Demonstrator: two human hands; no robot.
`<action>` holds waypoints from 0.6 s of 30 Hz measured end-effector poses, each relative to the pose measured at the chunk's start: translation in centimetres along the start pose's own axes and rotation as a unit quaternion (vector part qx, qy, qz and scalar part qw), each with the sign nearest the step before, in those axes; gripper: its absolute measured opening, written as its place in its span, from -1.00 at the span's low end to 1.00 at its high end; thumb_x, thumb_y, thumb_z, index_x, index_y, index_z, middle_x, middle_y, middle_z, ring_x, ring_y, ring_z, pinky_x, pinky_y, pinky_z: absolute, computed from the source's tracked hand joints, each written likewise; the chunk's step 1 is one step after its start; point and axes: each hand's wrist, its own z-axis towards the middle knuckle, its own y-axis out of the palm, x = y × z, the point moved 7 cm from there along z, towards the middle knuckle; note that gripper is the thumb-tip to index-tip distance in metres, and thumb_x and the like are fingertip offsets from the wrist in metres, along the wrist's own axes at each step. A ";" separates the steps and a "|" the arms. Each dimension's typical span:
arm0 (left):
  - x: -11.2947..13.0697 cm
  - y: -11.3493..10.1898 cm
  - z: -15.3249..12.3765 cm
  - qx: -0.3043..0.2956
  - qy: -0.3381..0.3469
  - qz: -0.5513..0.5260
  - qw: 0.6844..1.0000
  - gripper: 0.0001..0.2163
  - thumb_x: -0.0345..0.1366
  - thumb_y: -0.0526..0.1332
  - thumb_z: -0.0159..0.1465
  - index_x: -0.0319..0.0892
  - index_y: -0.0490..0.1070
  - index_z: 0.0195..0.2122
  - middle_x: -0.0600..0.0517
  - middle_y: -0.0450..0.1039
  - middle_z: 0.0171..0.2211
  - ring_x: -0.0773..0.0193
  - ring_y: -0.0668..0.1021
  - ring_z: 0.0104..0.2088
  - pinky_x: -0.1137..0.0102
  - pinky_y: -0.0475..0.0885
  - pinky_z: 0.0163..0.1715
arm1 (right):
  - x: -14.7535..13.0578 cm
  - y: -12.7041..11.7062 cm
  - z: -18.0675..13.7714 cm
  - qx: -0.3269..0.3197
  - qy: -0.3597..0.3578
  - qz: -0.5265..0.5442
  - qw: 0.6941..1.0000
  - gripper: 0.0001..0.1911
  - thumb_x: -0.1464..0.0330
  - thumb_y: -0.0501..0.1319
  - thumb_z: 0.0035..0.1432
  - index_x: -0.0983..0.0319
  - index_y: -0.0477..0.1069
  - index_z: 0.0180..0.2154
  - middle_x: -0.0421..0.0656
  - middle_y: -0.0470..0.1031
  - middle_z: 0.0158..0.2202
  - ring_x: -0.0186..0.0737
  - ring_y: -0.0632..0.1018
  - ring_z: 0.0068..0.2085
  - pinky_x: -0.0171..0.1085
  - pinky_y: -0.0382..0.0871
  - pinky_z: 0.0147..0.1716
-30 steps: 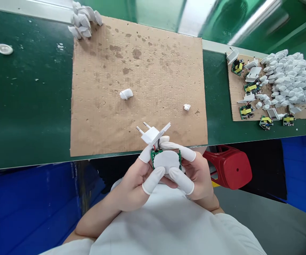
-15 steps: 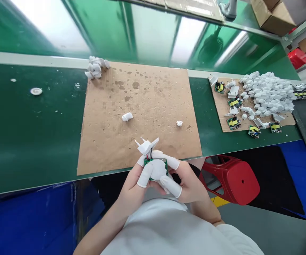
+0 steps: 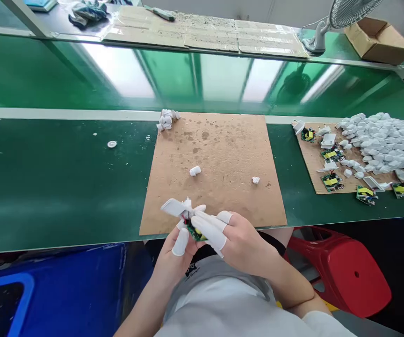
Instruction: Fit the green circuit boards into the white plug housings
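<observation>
A small green circuit board (image 3: 195,233) with a yellow part is held low over the front edge of a cardboard sheet (image 3: 219,145). Red and dark wires join it to a white plug piece (image 3: 174,207) with a flat plate. My left hand (image 3: 178,250), white cots on its fingers, grips the board from the left and below. From the right, my right hand (image 3: 239,238) closes over the board, its cotted fingers reaching to the plug piece and hiding part of both. On the cardboard lie a white roll (image 3: 195,171) and a small white lump (image 3: 256,180).
White lumps (image 3: 167,120) are heaped at the sheet's far left corner. A white disc (image 3: 111,144) lies on the green table (image 3: 58,187). On the right, a second cardboard (image 3: 310,164) bears a white pile (image 3: 384,140) and several boards. A red stool (image 3: 356,276) stands below.
The board has turned in my hands, its plate now pointing left and its yellow part showing. My right hand has moved over it. The white round patch is out of sight. The view has shifted.
</observation>
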 end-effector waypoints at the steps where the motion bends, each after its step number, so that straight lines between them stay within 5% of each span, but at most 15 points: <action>1: -0.1 -0.6 0.0 -0.002 -0.009 -0.021 1.000 -0.65 -0.01 0.43 0.33 0.02 0.66 0.09 -0.07 0.61 0.09 0.15 0.66 0.00 0.47 0.63 -0.12 | -0.1 0.0 0.5 -0.001 -0.009 0.005 1.000 -0.54 0.60 0.06 0.41 0.42 0.24 0.29 0.00 0.62 -0.14 -0.08 0.44 -0.31 -0.16 0.38 -0.33; 6: 0.3 -1.6 -0.4 -0.015 -0.059 -0.120 0.991 -0.74 -0.10 0.51 0.26 0.10 0.70 -0.03 -0.01 0.69 -0.08 0.15 0.72 -0.12 0.37 0.68 -0.13 | 3.7 0.4 3.8 -0.052 -0.025 0.108 0.992 -0.61 0.29 0.16 0.52 0.33 0.30 0.26 0.04 0.58 0.06 -0.07 0.53 -0.05 -0.16 0.42 0.00; 8: 0.9 -1.5 -0.8 0.017 -0.054 -0.112 0.992 -0.74 -0.09 0.54 0.21 0.10 0.71 -0.07 -0.01 0.70 -0.10 0.15 0.73 -0.12 0.33 0.67 -0.07 | 7.7 1.9 5.5 -0.092 0.050 0.033 0.994 -0.68 0.38 0.17 0.49 0.36 0.37 0.19 0.09 0.54 0.14 0.01 0.52 0.02 -0.10 0.36 0.03; 12: 2.6 -1.2 -1.1 0.071 0.021 -0.071 0.995 -0.61 -0.04 0.62 0.07 0.03 0.70 -0.09 -0.02 0.68 -0.18 0.13 0.72 -0.16 0.31 0.68 -0.08 | 13.4 5.8 8.0 -0.186 0.137 -0.074 0.970 -0.84 0.52 0.28 0.32 0.34 0.51 -0.06 0.01 0.60 -0.10 -0.01 0.53 -0.10 -0.17 0.29 -0.08; 18: 3.5 -2.2 -0.7 0.128 0.060 -0.045 0.989 -0.49 -0.06 0.70 -0.11 -0.07 0.70 -0.14 -0.05 0.69 -0.14 0.13 0.73 -0.22 0.39 0.67 -0.13 | 11.6 4.2 8.4 -0.155 0.129 -0.154 0.967 -0.81 0.57 0.15 0.37 0.34 0.53 -0.12 0.03 0.57 -0.18 -0.01 0.46 -0.17 -0.15 0.18 -0.17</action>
